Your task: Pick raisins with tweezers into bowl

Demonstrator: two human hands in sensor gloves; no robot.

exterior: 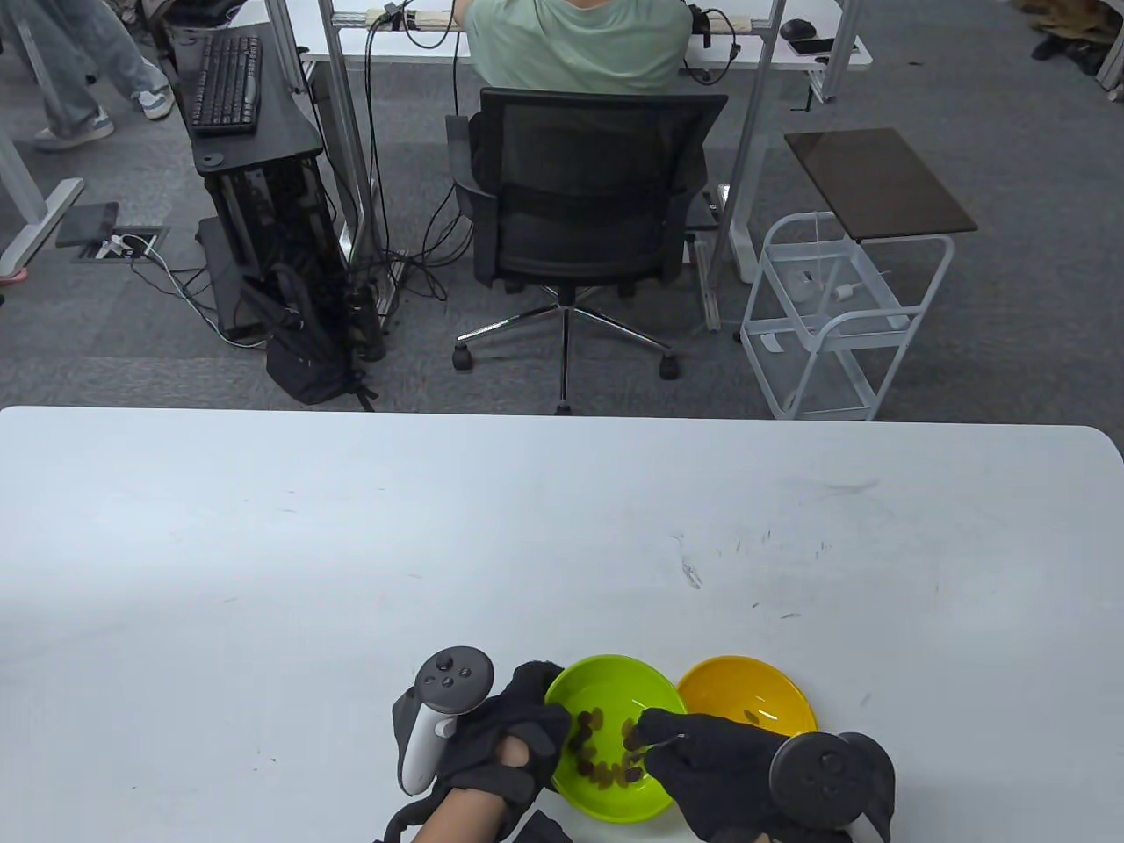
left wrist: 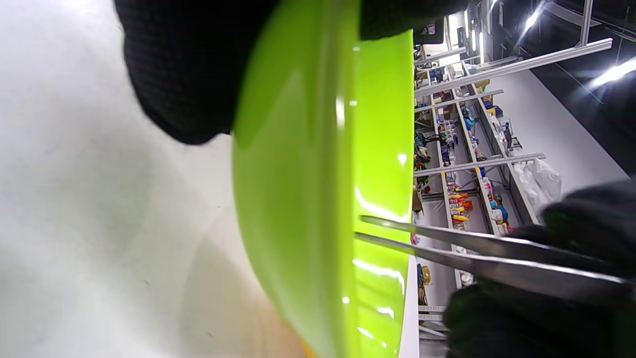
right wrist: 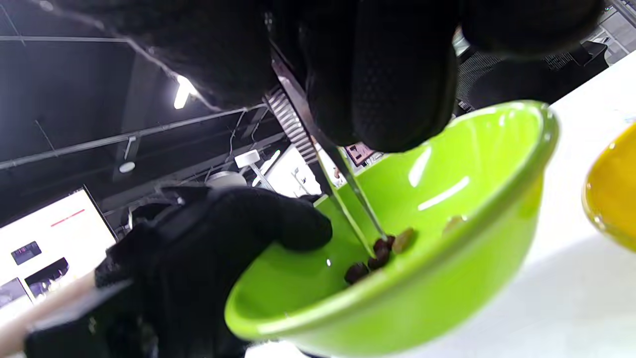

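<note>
A green bowl [exterior: 615,685] holds several dark raisins [exterior: 601,773] near the table's front edge. A yellow bowl [exterior: 773,689] stands just right of it, with a raisin or two inside. My left hand [exterior: 514,733] grips the green bowl's left rim [left wrist: 298,199]. My right hand [exterior: 716,764] pinches metal tweezers [right wrist: 348,189]. Their tips reach down among the raisins [right wrist: 380,251] in the green bowl [right wrist: 472,248]. The tweezers [left wrist: 472,248] also show in the left wrist view, with the two arms a little apart.
The white table [exterior: 351,544] stretches far and wide beyond the bowls. Past its far edge stand an office chair [exterior: 584,219] and a white wire cart [exterior: 834,316].
</note>
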